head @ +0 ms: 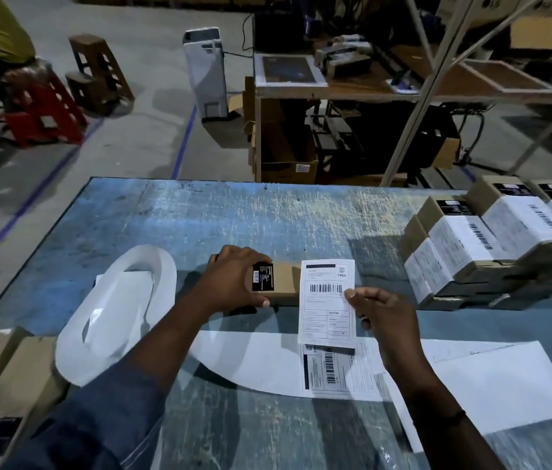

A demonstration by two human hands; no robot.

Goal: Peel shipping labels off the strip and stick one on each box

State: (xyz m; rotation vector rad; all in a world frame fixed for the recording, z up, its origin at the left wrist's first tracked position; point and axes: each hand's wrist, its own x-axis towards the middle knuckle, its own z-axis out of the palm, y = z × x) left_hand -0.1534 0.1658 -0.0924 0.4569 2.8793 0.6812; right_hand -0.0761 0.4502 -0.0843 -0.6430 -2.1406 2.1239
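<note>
At the near left corner, plain brown cardboard boxes (pixel 13 378) lie flat and reach the table's edge. The glossy white backing strip (pixel 261 361) runs across the near part of the table. One printed label (pixel 335 371) is on it, and a bare stretch to the left curls up into a loose loop (pixel 115 313).

Just beyond, the left hand (pixel 234 279) grips the left end of a small brown box (pixel 284 283), fingers over the far side and thumb on the near side. The right hand (pixel 379 317) pinches the right edge of a peeled shipping label (pixel 327 300). The label's left edge meets the box's right end and its lower edge hangs over the strip.

Open table lies between the box and a stack of labelled boxes (pixel 471 245) at the right edge. The blue tabletop (pixel 234 215) is worn and heavily scratched, and bare out to its far edge. Past it are a grey floor, a red stool (pixel 44 110) and a wooden bench (pixel 352 89).
</note>
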